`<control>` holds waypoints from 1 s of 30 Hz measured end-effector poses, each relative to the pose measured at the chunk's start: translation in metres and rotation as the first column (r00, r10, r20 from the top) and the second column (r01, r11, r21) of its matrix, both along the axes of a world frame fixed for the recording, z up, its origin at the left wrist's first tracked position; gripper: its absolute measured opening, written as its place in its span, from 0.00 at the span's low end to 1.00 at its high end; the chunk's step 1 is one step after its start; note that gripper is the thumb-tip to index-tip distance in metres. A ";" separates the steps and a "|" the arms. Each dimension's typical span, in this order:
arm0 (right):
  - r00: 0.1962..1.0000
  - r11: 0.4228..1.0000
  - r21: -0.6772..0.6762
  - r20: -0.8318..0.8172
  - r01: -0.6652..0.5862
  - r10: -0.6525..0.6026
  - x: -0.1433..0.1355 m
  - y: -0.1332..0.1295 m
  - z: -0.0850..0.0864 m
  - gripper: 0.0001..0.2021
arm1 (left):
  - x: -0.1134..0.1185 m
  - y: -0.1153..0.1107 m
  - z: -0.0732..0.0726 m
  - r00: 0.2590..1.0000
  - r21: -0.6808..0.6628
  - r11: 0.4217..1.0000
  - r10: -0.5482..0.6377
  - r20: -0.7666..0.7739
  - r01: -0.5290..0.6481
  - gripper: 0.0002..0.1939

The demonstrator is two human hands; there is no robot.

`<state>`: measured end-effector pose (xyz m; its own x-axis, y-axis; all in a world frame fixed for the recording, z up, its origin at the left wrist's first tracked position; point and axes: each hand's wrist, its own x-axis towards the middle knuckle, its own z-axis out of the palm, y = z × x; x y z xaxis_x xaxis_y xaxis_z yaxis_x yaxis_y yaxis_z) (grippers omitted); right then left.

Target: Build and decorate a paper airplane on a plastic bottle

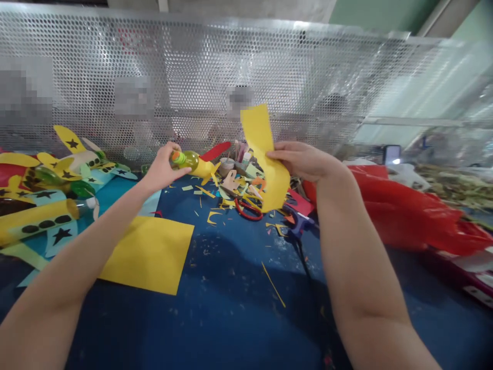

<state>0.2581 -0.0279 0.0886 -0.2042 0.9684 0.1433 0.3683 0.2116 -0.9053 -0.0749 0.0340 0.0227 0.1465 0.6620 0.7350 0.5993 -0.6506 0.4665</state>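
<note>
My left hand point(166, 167) is closed round the neck end of a small plastic bottle point(192, 162) with a green and orange cap; yellow fin-like pieces stick out at its far end. Between the thumb and fingers of my right hand point(295, 158) hangs a curved strip of yellow paper point(265, 164), held upright over the scraps. A flat yellow sheet point(154, 254) lies on the blue table point(231, 318) below my left forearm. Red-handled scissors point(249, 209) rest among cut paper scraps point(208, 194), just under the strip's lower end.
Decorated bottle planes point(50, 221) crowd the left side. A purple glue gun point(298, 221) with a black cord lies right of the scissors. A red plastic bag point(400, 205) fills the right, with a lit phone point(392, 154) behind it. A perforated metal barrier point(200, 77) runs along the back.
</note>
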 end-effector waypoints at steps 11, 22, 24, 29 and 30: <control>0.805 0.912 -0.276 0.437 -0.305 0.401 -0.071 -0.011 -0.091 0.11 | -0.041 -0.003 -0.045 0.910 -0.261 0.965 -0.105 -0.401 -0.003 0.20; 0.394 0.908 0.370 0.818 0.197 -0.419 0.004 0.024 -0.096 0.12 | 0.044 -0.112 -0.064 0.819 -0.027 0.895 -0.419 -0.392 0.445 0.05; 0.332 0.915 0.374 0.852 0.152 -0.404 0.011 0.031 -0.105 0.14 | 0.051 -0.132 -0.074 0.727 -0.141 0.846 -0.517 -0.451 0.514 0.11; 0.296 0.944 0.328 0.899 0.029 -0.322 0.008 0.035 -0.126 0.19 | 0.052 -0.151 -0.085 0.648 -0.388 0.815 -0.579 -0.495 0.431 0.20; 0.286 0.947 0.321 0.906 0.021 -0.314 0.006 0.034 -0.129 0.19 | 0.051 -0.151 -0.086 0.646 -0.395 0.812 -0.583 -0.493 0.431 0.21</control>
<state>0.2642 0.0061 -0.0400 -0.1755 0.9704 0.1659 0.9770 0.1509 0.1509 -0.0236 -0.1170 -0.0631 0.8428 0.4835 0.2363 0.4011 -0.8572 0.3231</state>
